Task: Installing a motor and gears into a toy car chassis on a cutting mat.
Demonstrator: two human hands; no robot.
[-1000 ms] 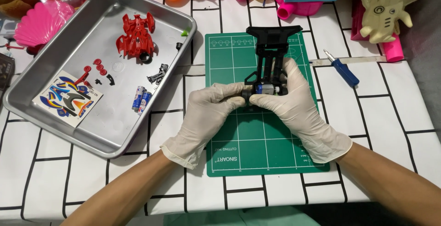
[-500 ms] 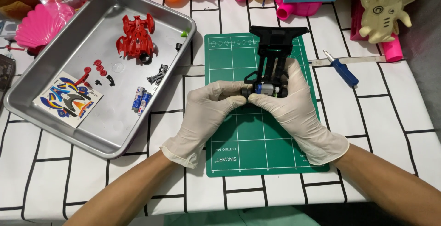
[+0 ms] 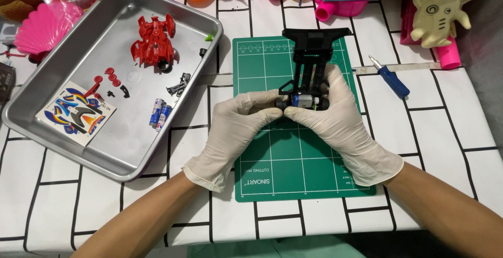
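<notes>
Both my hands wear white gloves and meet over a green cutting mat (image 3: pixel 293 158). My left hand (image 3: pixel 236 127) and my right hand (image 3: pixel 335 121) pinch the near end of a black toy car chassis (image 3: pixel 312 53) that lies on the mat. A small silver and blue motor (image 3: pixel 303 100) shows between my fingertips, set into the chassis. The far end of the chassis reaches the mat's top edge.
A metal tray (image 3: pixel 68 148) at left holds a red car body shell (image 3: pixel 154 43), small red and black parts, two batteries (image 3: pixel 160 114) and a sticker sheet (image 3: pixel 78 114). A blue screwdriver (image 3: pixel 390 77) lies right of the mat. Colourful toys line the far edge.
Both hands stay on the chassis with only slight finger shifts; the chassis has nudged a little away from me.
</notes>
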